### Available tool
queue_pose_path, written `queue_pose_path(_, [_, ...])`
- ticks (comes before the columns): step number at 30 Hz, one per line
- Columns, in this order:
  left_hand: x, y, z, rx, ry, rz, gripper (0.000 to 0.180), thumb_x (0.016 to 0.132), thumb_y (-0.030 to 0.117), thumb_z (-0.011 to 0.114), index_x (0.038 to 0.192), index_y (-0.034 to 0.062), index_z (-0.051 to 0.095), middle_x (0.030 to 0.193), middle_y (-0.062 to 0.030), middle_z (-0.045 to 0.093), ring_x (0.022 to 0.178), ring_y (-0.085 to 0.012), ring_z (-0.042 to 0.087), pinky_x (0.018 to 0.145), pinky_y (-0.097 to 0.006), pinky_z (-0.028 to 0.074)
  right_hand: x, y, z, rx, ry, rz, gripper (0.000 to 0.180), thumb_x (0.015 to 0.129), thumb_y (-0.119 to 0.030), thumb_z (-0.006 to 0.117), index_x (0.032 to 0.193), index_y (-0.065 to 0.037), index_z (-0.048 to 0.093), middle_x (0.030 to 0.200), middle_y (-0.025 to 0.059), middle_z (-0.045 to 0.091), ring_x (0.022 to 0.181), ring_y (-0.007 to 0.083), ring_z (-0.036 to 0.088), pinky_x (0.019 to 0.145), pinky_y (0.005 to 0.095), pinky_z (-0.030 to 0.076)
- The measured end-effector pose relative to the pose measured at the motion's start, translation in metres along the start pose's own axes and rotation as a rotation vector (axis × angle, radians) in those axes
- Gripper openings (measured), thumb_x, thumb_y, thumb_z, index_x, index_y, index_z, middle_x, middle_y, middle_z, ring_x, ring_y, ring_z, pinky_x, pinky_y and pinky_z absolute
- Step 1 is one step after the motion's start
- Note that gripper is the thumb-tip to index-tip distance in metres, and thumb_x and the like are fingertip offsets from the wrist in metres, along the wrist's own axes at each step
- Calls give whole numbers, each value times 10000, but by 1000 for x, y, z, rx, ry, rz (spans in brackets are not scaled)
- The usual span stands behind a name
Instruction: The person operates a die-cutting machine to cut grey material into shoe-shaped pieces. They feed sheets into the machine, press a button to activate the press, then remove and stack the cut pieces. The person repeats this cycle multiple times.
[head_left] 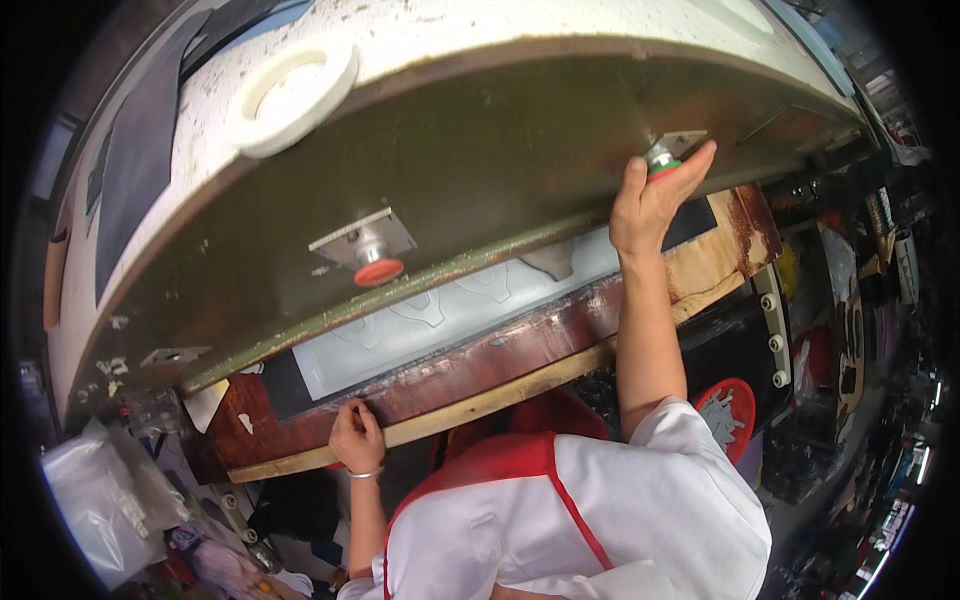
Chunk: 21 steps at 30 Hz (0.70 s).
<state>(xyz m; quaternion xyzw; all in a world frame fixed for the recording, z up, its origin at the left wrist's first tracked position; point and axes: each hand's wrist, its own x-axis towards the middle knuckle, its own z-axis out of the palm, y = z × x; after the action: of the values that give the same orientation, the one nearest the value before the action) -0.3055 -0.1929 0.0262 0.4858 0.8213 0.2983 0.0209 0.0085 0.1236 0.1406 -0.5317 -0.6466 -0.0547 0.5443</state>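
My right hand point(650, 205) is raised against the front of a dark green machine beam point(500, 140), its thumb and fingers spread around a push button point(663, 162) with red and green parts. The palm covers part of this button. My left hand point(357, 438), a bracelet at its wrist, rests by the wooden front edge of the work board point(480, 365), its fingers curled together and no object showing in them. Beneath the beam lies a pale grey sheet point(400, 345) with several cut outlines in it. One grey cut piece point(550, 258) sits near its right end.
A red mushroom button point(379, 271) sticks out from the beam on the left. On the machine's white top rest a white ring point(292, 95) and dark sheets point(145, 150). A red basin point(728, 418) with grey scraps stands at right; clear plastic bags point(105, 500) lie at lower left.
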Motion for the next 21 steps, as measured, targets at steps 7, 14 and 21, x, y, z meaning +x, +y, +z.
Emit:
queue_pose_path(7, [59,-2,6,-3,26,17,63,837,115,589,824,63,622,573,-108,525,508,-284,534,500,-385,424,-19,8,11,53,-25,21,908,898,-427,549,1426,78,10,1470,336,44,1377,463,80,1111,520,101])
queue_pose_path(14, [53,-2,2,10,44,19,76,840,131,589,796,81,625,567,-102,527,499,-278,535,497,-384,424,-85,-2,-24,278,-162,391,728,844,-224,643,1386,53,242,1315,287,390,1221,376,415,1023,423,329])
queue_pose_path(21, [34,-8,12,-11,37,-19,79,822,129,610,782,62,619,565,-101,507,524,-273,524,516,-382,421,-168,10,-70,216,-701,107,52,767,-39,639,811,-28,665,806,111,657,841,281,604,772,375,462])
